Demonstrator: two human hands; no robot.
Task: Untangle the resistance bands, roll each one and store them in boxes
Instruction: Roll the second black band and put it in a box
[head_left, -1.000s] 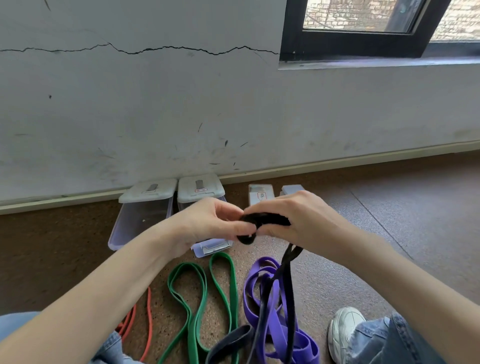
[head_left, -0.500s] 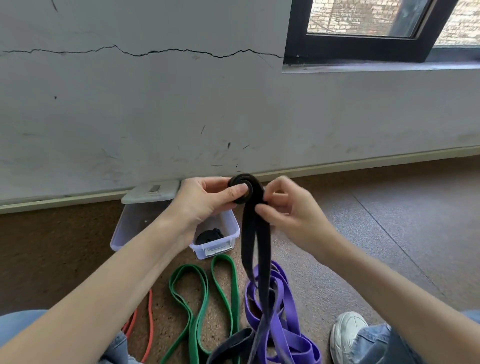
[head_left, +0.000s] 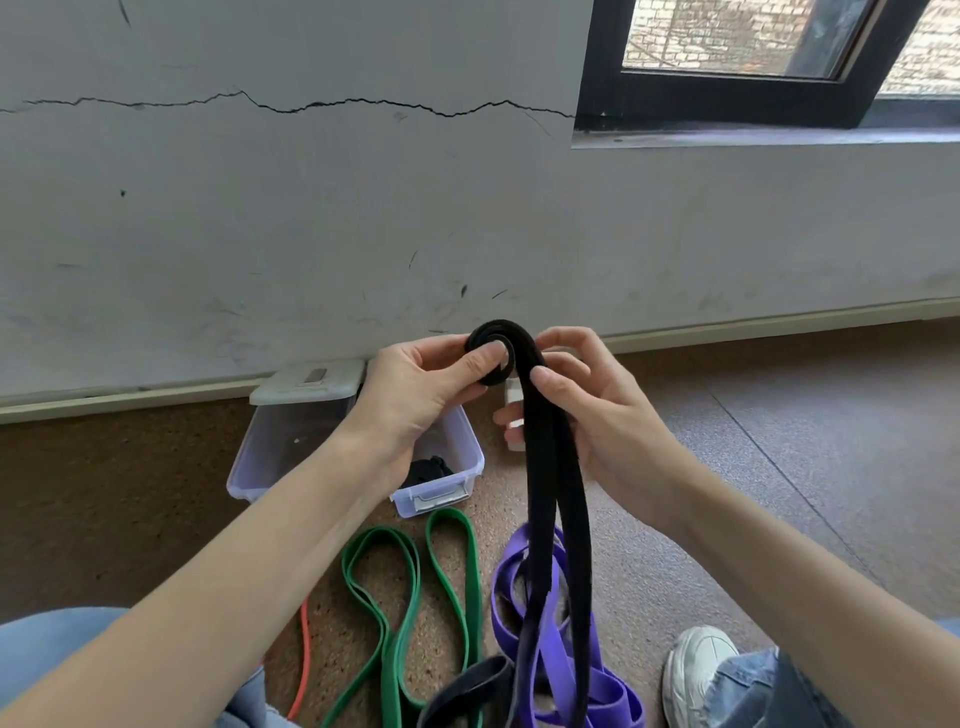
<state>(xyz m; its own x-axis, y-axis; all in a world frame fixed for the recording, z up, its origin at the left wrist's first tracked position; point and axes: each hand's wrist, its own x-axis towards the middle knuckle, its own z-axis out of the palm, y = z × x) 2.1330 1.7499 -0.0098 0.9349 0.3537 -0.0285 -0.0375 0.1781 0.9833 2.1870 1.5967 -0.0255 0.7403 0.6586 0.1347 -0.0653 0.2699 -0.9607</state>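
Against the wall, two clear boxes (head_left: 260, 457) are set on the floor; a dark rolled band is seen in the nearer one (head_left: 457, 447), the other's contents cannot be told. Before them the black band (head_left: 558, 499) is held up, its long tail hung downward. Its coil (head_left: 496, 345) is pinched by the left hand (head_left: 415, 395); the tail is gripped by the right hand (head_left: 597, 410).

no readable text, small label on box lid (head_left: 306, 382) illegible
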